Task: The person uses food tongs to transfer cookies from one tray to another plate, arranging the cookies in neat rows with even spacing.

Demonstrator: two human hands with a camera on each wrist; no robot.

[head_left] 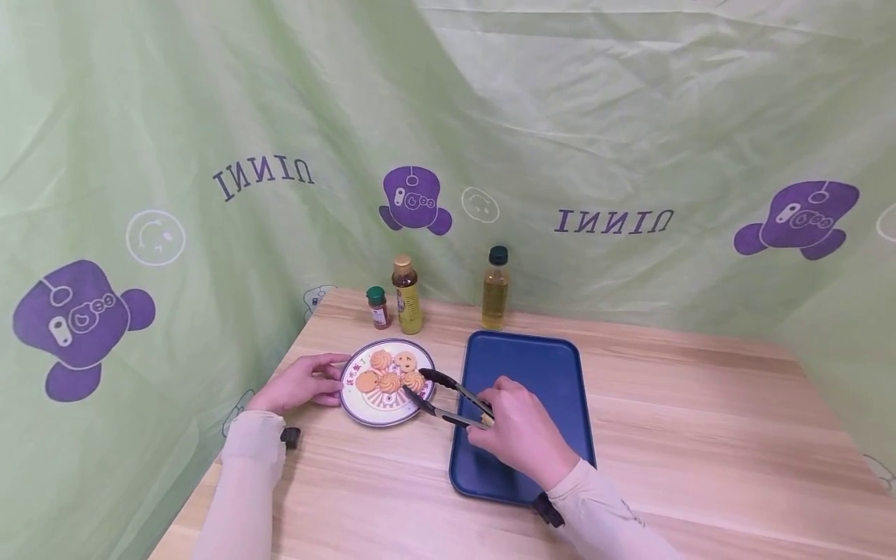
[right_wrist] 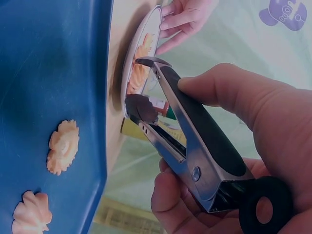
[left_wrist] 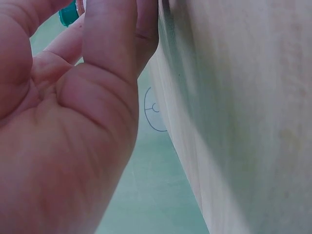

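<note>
From the head view, the right hand [head_left: 521,432] grips a pair of tongs [head_left: 451,397], arms parted, tips reaching over the right rim of the plate [head_left: 364,416] toward the cookies [head_left: 390,372]. The left hand [head_left: 301,383] lies on the surface [head_left: 700,435] with its fingers against the plate's left rim, likely to keep it from sliding. The blue tray [head_left: 539,365] sits just right of the plate, under the right hand. Three bottles [head_left: 407,295] stand behind, well clear of the tongs.

At the left wrist, the left hand [left_wrist: 73,122] fills the frame, fingers fairly straight beside the pale surface [left_wrist: 243,122]; the plate is hidden.

At the right wrist, the right hand [right_wrist: 243,146] wraps the tongs [right_wrist: 185,131], tips apart at the plate [right_wrist: 144,44] and gripping nothing yet. Two cookies [right_wrist: 62,146] lie on the tray [right_wrist: 48,58].
</note>
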